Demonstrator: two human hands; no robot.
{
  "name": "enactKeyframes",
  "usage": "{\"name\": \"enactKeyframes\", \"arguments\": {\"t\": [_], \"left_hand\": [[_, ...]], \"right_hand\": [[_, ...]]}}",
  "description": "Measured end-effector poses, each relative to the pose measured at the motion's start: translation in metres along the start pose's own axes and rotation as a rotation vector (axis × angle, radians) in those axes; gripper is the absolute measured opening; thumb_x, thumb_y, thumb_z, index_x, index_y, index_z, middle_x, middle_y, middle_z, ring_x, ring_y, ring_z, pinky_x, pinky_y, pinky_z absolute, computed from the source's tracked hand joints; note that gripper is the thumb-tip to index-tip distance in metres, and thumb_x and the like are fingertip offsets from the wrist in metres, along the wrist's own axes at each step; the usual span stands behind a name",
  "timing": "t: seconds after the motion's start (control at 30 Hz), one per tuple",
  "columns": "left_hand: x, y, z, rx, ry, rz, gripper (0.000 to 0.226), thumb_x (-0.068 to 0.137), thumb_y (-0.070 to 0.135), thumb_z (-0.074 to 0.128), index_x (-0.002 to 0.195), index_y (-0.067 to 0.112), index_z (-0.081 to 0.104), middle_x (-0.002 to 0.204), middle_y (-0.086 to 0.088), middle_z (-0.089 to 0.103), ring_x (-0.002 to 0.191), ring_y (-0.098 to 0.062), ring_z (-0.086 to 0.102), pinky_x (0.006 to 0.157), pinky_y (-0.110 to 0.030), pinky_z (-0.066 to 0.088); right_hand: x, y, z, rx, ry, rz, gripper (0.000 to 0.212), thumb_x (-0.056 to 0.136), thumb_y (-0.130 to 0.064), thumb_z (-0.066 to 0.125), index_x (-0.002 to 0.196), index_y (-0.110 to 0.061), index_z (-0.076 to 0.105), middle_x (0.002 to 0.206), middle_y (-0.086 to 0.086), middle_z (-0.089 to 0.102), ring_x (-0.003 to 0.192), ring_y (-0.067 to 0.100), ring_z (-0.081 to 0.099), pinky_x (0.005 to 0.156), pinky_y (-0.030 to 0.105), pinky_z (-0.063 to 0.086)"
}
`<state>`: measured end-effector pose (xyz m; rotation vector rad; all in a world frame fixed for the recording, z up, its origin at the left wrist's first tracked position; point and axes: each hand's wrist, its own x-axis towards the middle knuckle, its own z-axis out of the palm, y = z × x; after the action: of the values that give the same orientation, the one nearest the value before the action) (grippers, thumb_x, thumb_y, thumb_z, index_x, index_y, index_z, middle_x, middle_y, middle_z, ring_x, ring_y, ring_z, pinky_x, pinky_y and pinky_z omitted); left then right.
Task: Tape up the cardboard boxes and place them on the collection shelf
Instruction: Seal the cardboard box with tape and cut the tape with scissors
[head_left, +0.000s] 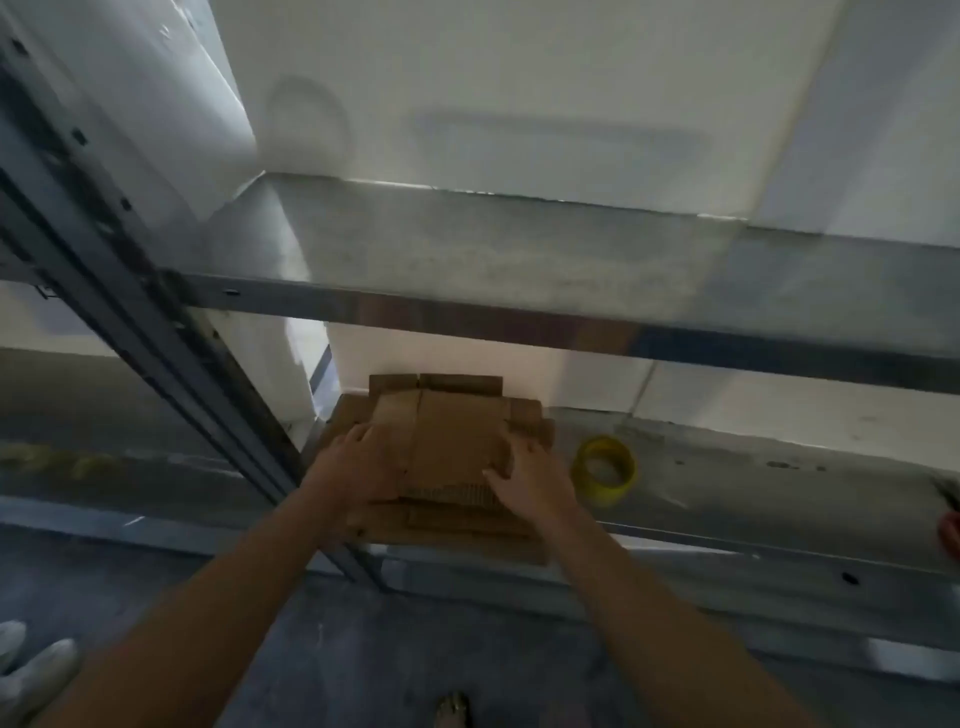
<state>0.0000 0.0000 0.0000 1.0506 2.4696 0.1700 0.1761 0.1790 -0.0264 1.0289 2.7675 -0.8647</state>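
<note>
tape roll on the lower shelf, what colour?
Yellow; the tape roll shows in the head view, right of the flattened cardboard boxes.

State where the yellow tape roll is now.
In the head view, the yellow tape roll sits on the lower shelf, just right of the cardboard stack and the right hand.

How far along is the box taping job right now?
Barely started. No made-up or taped box shows anywhere. The left hand and right hand are on the top sheet of the flat cardboard stack on the lower shelf. Still to do: fold a box, seal it with the yellow tape roll lying beside the stack, and shelve it.
</note>
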Motion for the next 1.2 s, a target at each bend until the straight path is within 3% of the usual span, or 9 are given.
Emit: {"name": "enactKeyframes", "arguments": {"t": [0.17,0.27,0.47,0.6,0.7,0.83,0.93,1.07,1.2], "left_hand": [[0.015,-0.017,0.010,-0.220,-0.032,-0.158,0.085,0.085,0.056,0.059,0.151,0.025,0.016,0.154,-0.010,0.026,0.133,-0.031,0.039,0.107,-0.049,0.039],[0.014,-0.015,0.014,-0.292,-0.008,-0.156,0.083,0.085,0.050,0.063,0.151,0.028,0.016,0.151,-0.012,0.029,0.131,-0.032,0.040,0.107,-0.047,0.038],[0.003,-0.001,0.020,-0.465,0.116,-0.133,0.083,0.084,0.037,0.070,0.149,0.034,0.018,0.151,-0.007,0.023,0.131,-0.029,0.037,0.107,-0.048,0.039],[-0.006,0.024,0.014,-0.508,0.191,-0.043,0.085,0.082,0.037,0.072,0.147,0.038,0.018,0.151,-0.004,0.021,0.131,-0.027,0.037,0.106,-0.046,0.039],[-0.013,0.060,0.013,-0.452,0.222,0.019,0.086,0.081,0.041,0.072,0.147,0.040,0.017,0.149,0.000,0.020,0.134,-0.026,0.033,0.106,-0.044,0.037],[-0.018,0.128,0.023,-0.459,0.201,0.063,0.086,0.083,0.037,0.071,0.148,0.039,0.015,0.148,-0.004,0.022,0.132,-0.026,0.035,0.106,-0.040,0.037],[-0.015,0.188,0.049,-0.496,0.168,0.113,0.088,0.082,0.037,0.072,0.149,0.039,0.015,0.146,-0.003,0.023,0.130,-0.025,0.036,0.108,-0.041,0.035],[-0.018,0.284,0.100,-0.609,0.140,0.103,0.089,0.080,0.033,0.075,0.147,0.042,0.018,0.150,-0.003,0.021,0.133,-0.026,0.036,0.110,-0.043,0.037],[-0.029,0.383,0.149,-0.713,0.094,0.108,0.097,0.078,0.019,0.078,0.149,0.036,0.013,0.150,-0.007,0.022,0.134,-0.026,0.036,0.110,-0.041,0.035]], "right_hand": [[0.016,-0.001,0.008,0.033,-0.003,0.094,0.076,0.087,-0.057,0.058,0.149,-0.033,0.022,0.151,0.001,0.038,0.137,0.028,0.036,0.110,0.050,0.037],[0.019,0.000,0.012,0.068,0.024,0.095,0.076,0.085,-0.052,0.063,0.148,-0.033,0.026,0.150,0.001,0.039,0.137,0.026,0.037,0.110,0.050,0.037],[0.015,0.004,0.003,0.320,0.072,0.099,0.075,0.084,-0.029,0.073,0.146,-0.032,0.032,0.147,0.004,0.036,0.128,0.020,0.047,0.108,0.036,0.043],[0.001,0.026,-0.015,0.392,0.148,0.058,0.076,0.081,-0.025,0.076,0.145,-0.036,0.036,0.138,0.002,0.041,0.119,0.018,0.051,0.102,0.031,0.045],[-0.016,0.053,-0.033,0.382,0.184,0.076,0.078,0.081,-0.024,0.076,0.145,-0.039,0.034,0.130,0.001,0.044,0.107,0.013,0.050,0.098,0.032,0.047],[-0.043,0.108,-0.062,0.467,0.238,0.081,0.076,0.082,-0.019,0.076,0.143,-0.039,0.036,0.124,-0.005,0.039,0.106,0.015,0.050,0.099,0.035,0.048],[-0.068,0.166,-0.090,0.469,0.272,0.105,0.074,0.084,-0.017,0.074,0.144,-0.038,0.034,0.129,-0.002,0.038,0.099,0.013,0.049,0.088,0.026,0.047],[-0.102,0.256,-0.129,0.408,0.306,0.129,0.071,0.085,-0.015,0.073,0.143,-0.034,0.036,0.139,0.004,0.038,0.084,0.006,0.054,0.085,0.025,0.050],[-0.138,0.337,-0.163,0.429,0.343,0.148,0.070,0.085,-0.008,0.070,0.142,-0.033,0.036,0.143,0.002,0.034,0.098,0.013,0.055,0.092,0.032,0.053]]}}
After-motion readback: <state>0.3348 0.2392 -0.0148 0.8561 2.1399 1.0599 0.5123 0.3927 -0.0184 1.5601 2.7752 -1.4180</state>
